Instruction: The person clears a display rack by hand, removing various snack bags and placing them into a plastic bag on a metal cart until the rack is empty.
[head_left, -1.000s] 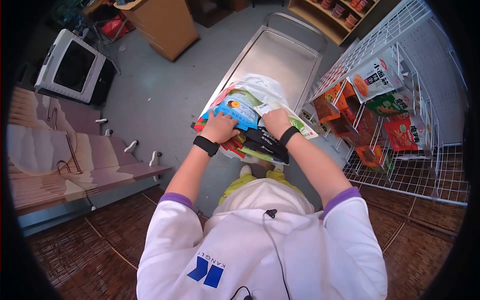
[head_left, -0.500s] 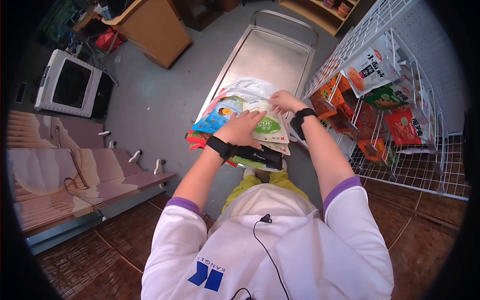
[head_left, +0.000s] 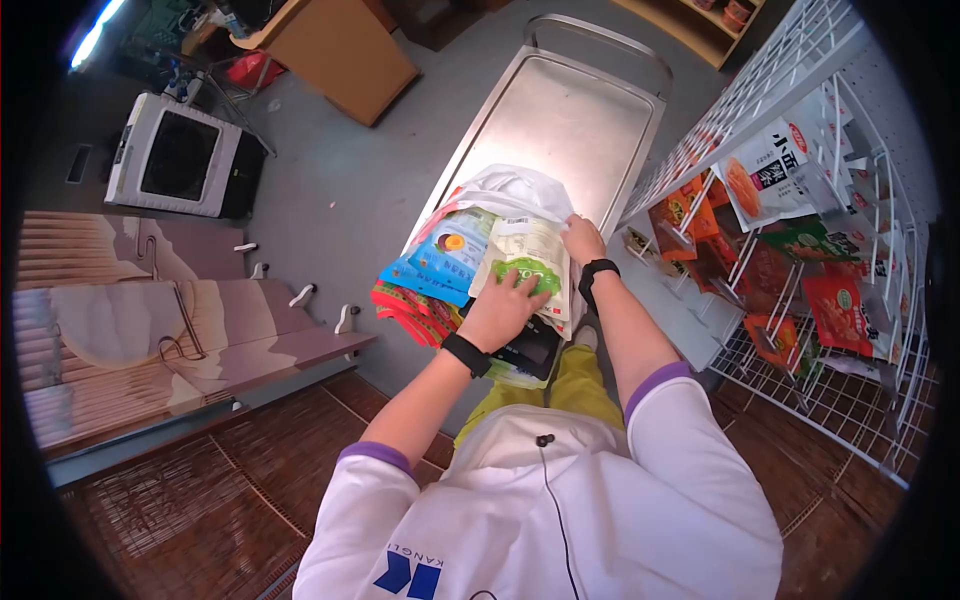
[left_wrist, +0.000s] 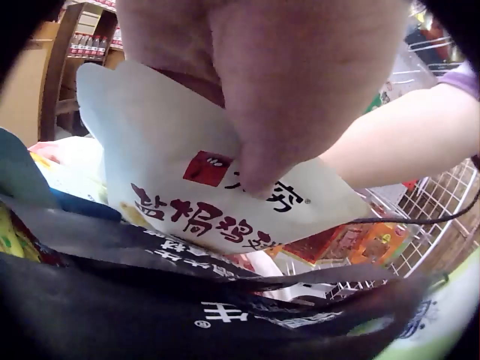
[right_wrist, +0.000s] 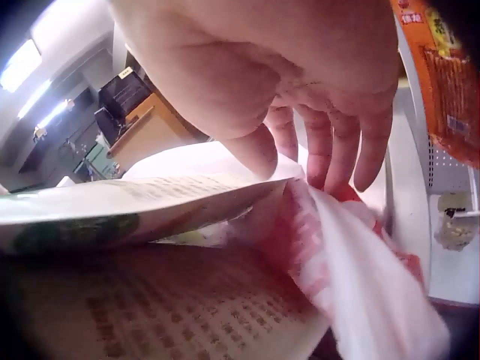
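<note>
My left hand (head_left: 508, 308) lies with fingers spread on a cream food pouch (head_left: 525, 245) with green print. In the left wrist view its thumb touches the pouch's printed front (left_wrist: 202, 217). At the pouch's right edge is my right hand (head_left: 583, 242). The right wrist view shows its thumb and fingers on either side of a white and red plastic bag's rim (right_wrist: 315, 217), pinching it. A blue pouch (head_left: 440, 255) leans beside the cream one. Black pouches (left_wrist: 150, 292) and red packets (head_left: 412, 312) fill the near side of the bag.
The bag stands at the near end of a metal trolley (head_left: 575, 110) with a raised rim and handle. A white wire rack (head_left: 800, 400) with hanging snack packets (head_left: 770, 175) is close on the right. A patterned bench (head_left: 200, 330) stands left, near an air cooler (head_left: 180, 155).
My left hand has moved right, from the blue pouch onto the cream pouch. My right hand has left the cream pouch's top and come down to the bag's right edge. The cream pouch sits straighter.
</note>
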